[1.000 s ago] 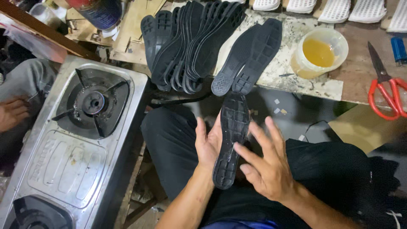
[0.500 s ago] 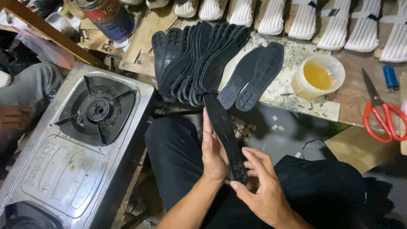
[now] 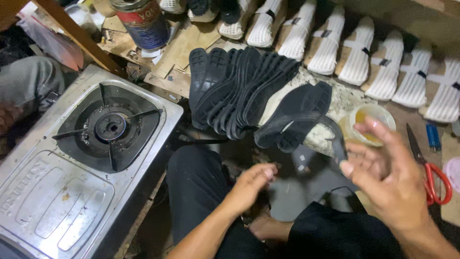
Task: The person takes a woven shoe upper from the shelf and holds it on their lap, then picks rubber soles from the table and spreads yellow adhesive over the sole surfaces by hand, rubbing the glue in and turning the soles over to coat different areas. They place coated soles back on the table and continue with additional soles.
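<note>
My right hand (image 3: 385, 180) is raised at the right, its thumb and fingers pinching the end of a black rubber shoe sole (image 3: 330, 132). The sole is motion-blurred and arcs leftward over two other black soles (image 3: 306, 103) lying on a stone slab. Lower down, over my black trousers, my left hand (image 3: 249, 184) has loosely curled fingers and nothing in it. A fanned stack of several black soles (image 3: 235, 91) lies just beyond.
A steel gas stove (image 3: 72, 192) fills the left. A bowl of yellow glue (image 3: 376, 115), red-handled scissors (image 3: 433, 175) and a blue lighter (image 3: 432, 136) lie at right. White mesh shoe uppers (image 3: 354, 52) line the back. A tin can (image 3: 143, 24) stands behind. Another person's leg (image 3: 28, 81) is at far left.
Both hands held the sole over my lap. Now the left hand has let go and dropped, and the right hand has swung the sole up and to the right.
</note>
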A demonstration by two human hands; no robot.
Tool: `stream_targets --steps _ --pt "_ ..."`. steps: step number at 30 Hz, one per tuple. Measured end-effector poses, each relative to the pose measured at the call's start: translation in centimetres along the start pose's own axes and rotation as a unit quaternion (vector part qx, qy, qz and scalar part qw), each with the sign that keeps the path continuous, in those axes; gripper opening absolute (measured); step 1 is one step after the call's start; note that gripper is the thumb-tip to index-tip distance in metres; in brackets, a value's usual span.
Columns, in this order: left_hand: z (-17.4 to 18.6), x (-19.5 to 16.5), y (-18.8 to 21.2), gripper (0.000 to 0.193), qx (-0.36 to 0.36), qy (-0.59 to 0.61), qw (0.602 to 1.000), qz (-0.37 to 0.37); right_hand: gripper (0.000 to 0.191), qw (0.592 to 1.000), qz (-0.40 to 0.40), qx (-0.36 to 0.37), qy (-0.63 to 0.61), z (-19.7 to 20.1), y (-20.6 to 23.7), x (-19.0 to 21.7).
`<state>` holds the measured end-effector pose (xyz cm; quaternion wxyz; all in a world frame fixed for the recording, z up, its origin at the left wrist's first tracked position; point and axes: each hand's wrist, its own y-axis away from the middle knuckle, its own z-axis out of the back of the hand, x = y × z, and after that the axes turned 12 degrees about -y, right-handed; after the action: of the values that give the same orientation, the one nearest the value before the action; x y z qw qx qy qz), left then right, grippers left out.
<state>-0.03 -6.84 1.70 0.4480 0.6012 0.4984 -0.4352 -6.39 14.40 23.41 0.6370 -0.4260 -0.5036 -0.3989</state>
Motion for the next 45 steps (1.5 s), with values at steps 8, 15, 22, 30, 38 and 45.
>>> stream_targets --steps 8,15,22,30,38,45 --pt "0.4 -3.5 1.3 0.054 0.107 -0.412 0.904 -0.044 0.073 0.99 0.138 0.004 0.035 -5.1 -17.7 -1.2" --pt "0.8 -3.1 0.0 0.054 0.145 -0.431 0.89 -0.043 0.067 0.921 0.299 -0.085 0.235 -11.7 -32.4 -6.0" --pt "1.5 -2.6 -1.8 0.055 0.18 -0.427 0.885 0.029 0.072 0.896 0.188 -0.012 0.403 -16.3 -32.8 -7.7" --pt "0.9 -3.2 -0.8 0.049 0.156 -0.457 0.875 0.016 0.06 0.9 0.266 0.073 0.338 -12.7 -27.9 -4.4" --pt "-0.7 -3.6 -0.7 0.052 0.183 -0.491 0.852 0.009 0.068 0.87 0.182 0.191 0.416 -6.2 -13.0 -4.4" --pt "-2.6 -3.4 -0.1 0.054 0.186 -0.501 0.845 0.021 0.066 0.842 0.294 0.144 0.43 -4.8 -5.8 -6.0"
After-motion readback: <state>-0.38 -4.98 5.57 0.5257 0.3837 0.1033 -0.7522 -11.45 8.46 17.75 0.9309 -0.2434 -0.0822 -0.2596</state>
